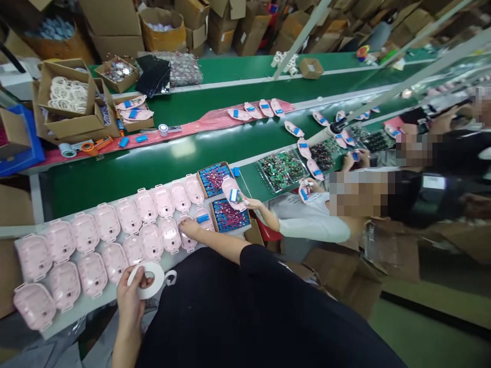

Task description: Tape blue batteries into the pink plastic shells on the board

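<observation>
left hand [130, 301] grips a white tape roll [148, 280] upright on edge, tail curling right, by the near edge of the white board [63, 322]; right hand [191, 228] lies on a pink plastic shell [187, 237], long axis across the board, grip unclear.

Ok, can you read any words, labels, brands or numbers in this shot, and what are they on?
Nothing can be read. The white label on a co-worker's black top is too blurred, and the printing on the carton is too small.
</observation>
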`<control>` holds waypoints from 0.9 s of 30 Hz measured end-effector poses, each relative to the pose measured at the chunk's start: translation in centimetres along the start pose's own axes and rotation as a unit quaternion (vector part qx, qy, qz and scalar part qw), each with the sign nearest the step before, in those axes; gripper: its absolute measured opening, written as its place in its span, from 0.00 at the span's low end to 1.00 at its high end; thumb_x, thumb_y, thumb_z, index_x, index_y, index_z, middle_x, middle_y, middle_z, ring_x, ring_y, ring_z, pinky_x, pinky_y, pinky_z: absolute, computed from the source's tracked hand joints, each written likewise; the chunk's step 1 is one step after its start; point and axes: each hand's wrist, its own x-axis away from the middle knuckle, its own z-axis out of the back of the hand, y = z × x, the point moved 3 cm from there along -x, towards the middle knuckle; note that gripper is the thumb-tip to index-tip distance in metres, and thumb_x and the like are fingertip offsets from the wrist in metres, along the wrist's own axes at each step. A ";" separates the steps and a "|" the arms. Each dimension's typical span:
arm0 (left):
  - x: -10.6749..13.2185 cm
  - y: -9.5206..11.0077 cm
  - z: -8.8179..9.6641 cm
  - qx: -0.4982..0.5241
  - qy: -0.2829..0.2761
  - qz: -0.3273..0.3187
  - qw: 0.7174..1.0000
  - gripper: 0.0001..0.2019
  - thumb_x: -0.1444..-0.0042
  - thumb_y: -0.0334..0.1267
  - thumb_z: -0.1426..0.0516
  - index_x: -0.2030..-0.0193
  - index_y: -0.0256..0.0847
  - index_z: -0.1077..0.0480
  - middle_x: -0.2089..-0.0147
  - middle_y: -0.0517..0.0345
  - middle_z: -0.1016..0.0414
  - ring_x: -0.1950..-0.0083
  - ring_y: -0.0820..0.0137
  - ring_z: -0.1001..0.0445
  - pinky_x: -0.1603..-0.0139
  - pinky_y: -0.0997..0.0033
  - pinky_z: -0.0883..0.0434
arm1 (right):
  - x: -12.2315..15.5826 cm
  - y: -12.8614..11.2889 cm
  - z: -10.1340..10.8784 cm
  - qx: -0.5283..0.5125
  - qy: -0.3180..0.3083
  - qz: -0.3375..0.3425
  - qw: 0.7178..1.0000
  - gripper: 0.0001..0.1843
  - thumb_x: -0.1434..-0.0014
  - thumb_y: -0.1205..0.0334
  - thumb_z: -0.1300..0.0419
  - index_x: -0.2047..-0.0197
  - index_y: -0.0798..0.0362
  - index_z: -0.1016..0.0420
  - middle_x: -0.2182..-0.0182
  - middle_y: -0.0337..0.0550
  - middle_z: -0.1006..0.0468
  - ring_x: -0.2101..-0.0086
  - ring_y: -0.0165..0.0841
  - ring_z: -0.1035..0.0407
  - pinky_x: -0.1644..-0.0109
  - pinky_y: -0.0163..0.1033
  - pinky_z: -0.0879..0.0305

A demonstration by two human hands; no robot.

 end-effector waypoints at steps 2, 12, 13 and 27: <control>-0.1 0.0 -0.4 -0.004 0.001 0.003 1.000 0.22 0.60 0.46 0.27 0.64 0.41 0.31 0.83 0.72 0.39 0.80 0.78 0.39 0.72 0.76 0.30 | 0.4 0.2 -0.3 -0.029 0.013 -0.023 0.999 0.16 0.34 0.78 0.48 0.47 0.69 0.25 0.48 0.63 0.21 0.47 0.42 0.27 0.42 0.46 0.30; -3.3 -3.3 -6.4 0.077 -0.077 0.045 0.993 0.21 0.57 0.46 0.27 0.68 0.41 0.33 0.74 0.66 0.30 0.72 0.75 0.30 0.61 0.72 0.25 | 3.6 3.6 2.1 -0.024 0.081 0.070 0.994 0.22 0.33 0.66 0.40 0.37 0.59 0.27 0.37 0.54 0.26 0.36 0.44 0.36 0.31 0.47 0.41; -4.0 -4.2 -7.6 0.067 -0.082 0.049 0.993 0.20 0.57 0.47 0.28 0.67 0.41 0.32 0.70 0.64 0.27 0.68 0.73 0.27 0.59 0.71 0.25 | 5.0 5.4 3.6 -0.039 0.128 0.048 0.990 0.20 0.32 0.64 0.40 0.38 0.58 0.26 0.38 0.54 0.25 0.37 0.43 0.36 0.31 0.47 0.43; -8.9 -15.0 -29.1 -0.310 -0.203 -0.104 0.923 0.25 0.51 0.43 0.33 0.46 0.40 0.28 0.36 0.40 0.30 0.28 0.48 0.40 0.28 0.49 0.44 | 12.5 21.4 10.6 -0.291 0.287 -0.299 0.862 0.20 0.47 0.64 0.31 0.49 0.55 0.23 0.51 0.49 0.19 0.51 0.39 0.27 0.41 0.42 0.34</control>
